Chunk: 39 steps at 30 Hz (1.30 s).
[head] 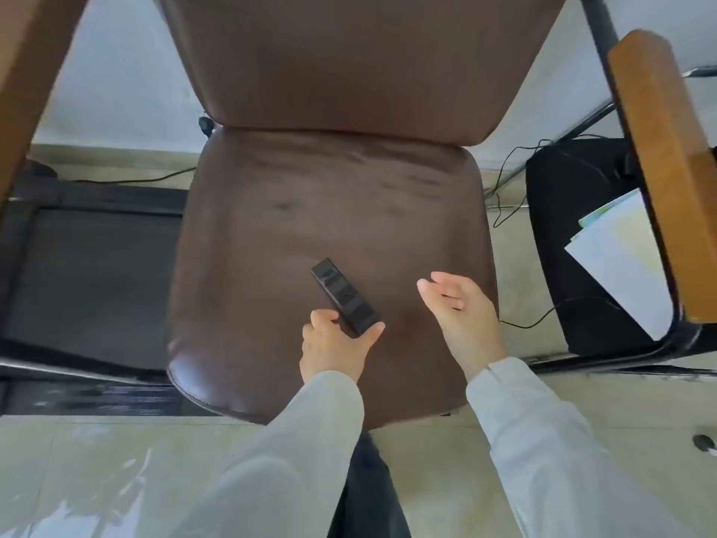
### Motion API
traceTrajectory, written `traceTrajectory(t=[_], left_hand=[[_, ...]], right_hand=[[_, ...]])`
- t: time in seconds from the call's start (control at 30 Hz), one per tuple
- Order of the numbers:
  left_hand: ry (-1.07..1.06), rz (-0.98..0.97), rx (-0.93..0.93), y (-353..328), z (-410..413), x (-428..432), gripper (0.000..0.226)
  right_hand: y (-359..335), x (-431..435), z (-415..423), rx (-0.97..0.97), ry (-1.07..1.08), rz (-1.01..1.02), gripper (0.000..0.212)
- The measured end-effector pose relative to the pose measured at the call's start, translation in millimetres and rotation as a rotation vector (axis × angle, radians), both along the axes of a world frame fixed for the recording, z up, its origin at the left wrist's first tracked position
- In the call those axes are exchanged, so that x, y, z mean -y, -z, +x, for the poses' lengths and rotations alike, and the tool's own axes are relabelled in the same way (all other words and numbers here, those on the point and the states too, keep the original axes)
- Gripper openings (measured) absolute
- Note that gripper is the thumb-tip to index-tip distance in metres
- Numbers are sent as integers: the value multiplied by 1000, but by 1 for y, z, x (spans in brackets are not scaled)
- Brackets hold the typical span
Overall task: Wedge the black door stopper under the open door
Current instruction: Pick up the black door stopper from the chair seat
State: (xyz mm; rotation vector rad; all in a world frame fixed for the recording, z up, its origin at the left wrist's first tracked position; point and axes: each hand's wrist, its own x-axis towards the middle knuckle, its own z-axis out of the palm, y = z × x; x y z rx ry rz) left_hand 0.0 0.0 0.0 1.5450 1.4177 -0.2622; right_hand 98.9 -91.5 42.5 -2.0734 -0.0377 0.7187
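The black door stopper (344, 300) is held at its near end by the left hand (333, 345), thumb on one side and fingers on the other, over the brown chair seat (271, 234). The right hand (459, 316) is open, with nothing held.

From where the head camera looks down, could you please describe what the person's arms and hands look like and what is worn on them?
Both arms are covered to the wrist by long, loose sleeves of a pale, off-white to light grey fabric, plain and without markings. The right sleeve ends in a visible cuff edge; the left sleeve shows soft folds. The left hand and right hand are bare: no gloves, rings or watch can be seen.
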Motion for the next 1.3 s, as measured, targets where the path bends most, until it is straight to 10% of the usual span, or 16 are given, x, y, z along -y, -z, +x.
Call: traceTrajectory(t=[0.33,0.93,1.3], left_hand=[[-64,292,-84,26,21,16,64],[-38,113,253,11,-27,-5,34],[152,-34,489,-87,-80,-24,41]], right_hand=[[28,-6,9,-52,-10,34,33],[51,-18,7,36,-320,-90,47],[-58,14,-10,-10,-471,-61,37]])
